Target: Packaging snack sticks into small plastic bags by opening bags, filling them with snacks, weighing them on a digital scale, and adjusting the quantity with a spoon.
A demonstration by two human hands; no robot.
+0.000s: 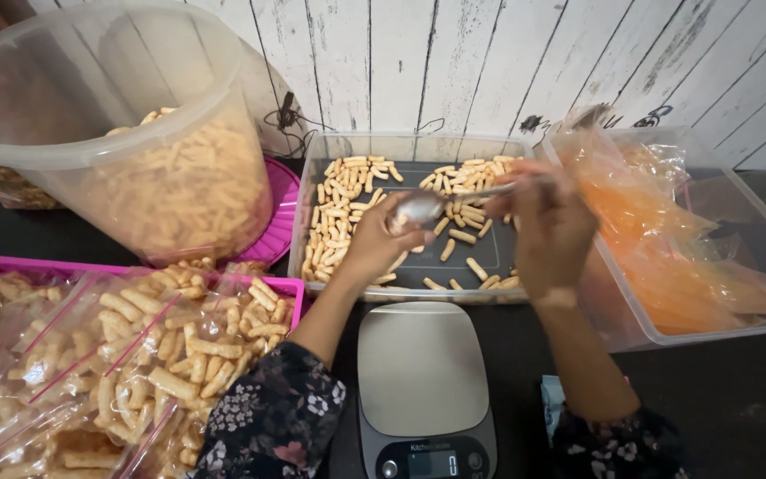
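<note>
1. I am looking down on a clear plastic tray (312,191) that is sitting against the white plank wall (454,53), holding scattered stick-shaped snacks (340,213) on its dark floor.
2. To the left, a big tilted clear tub (90,106) full of the same snacks is resting on a pink lid (278,222), leaning over a pink tray (11,264) piled with filled zip bags (135,355).
3. To the right, a clear bin (738,213) is holding a heap of empty orange-tinted bags (667,239).
4. Just in front of the snack tray, a grey kitchen scale (421,377) is lying with its plate bare, between my two forearms.
5. My left hand (381,239) is reaching over the near rim of the tray, fingers curled around the bowl of a metal spoon (418,209) and touching it.
6. My right hand (547,226) is hovering over the tray's right end, pinching the spoon's handle, so both hands are closed on the one spoon, held level above the snacks.
7. Both sleeves (277,417) are showing a dark floral print, with the elbows near the scale.
</note>
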